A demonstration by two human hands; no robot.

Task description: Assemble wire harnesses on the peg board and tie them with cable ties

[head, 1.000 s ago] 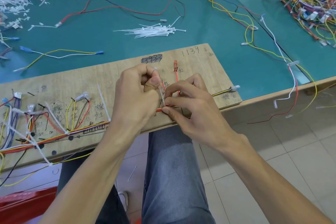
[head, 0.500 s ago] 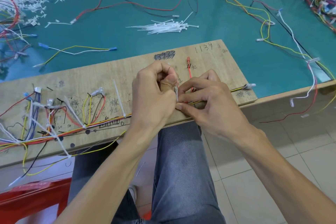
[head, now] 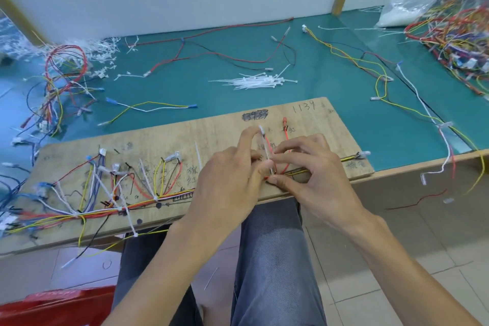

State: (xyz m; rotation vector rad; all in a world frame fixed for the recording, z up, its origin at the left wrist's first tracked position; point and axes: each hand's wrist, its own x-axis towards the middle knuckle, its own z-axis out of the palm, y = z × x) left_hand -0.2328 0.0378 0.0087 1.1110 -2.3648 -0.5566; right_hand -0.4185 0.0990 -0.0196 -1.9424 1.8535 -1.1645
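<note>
One board (head: pixel 211 135) lies along table (head: pixel 304 66) near edge, one harness (head: pixel 137 205) strung across it. Two hands meet at board's right end: left hand (head: pixel 232 188) pinches one upright white tie (head: pixel 266 152), index stretched to its tip; right hand (head: pixel 317 180) pinches harness at board's near edge. One spare tie pile (head: pixel 259 82) mid-table.

Peg board (head: pixel 217 130): on the worktop (head: pixel 330 82), near edge.
Harness (head: pixel 111 198): on the board's left half.
Loose cable ties (head: pixel 258 82): behind the board, centre.
Wire tangle (head: pixel 455 40): far right corner.
Wire heap (head: pixel 58 82): far left.
</note>
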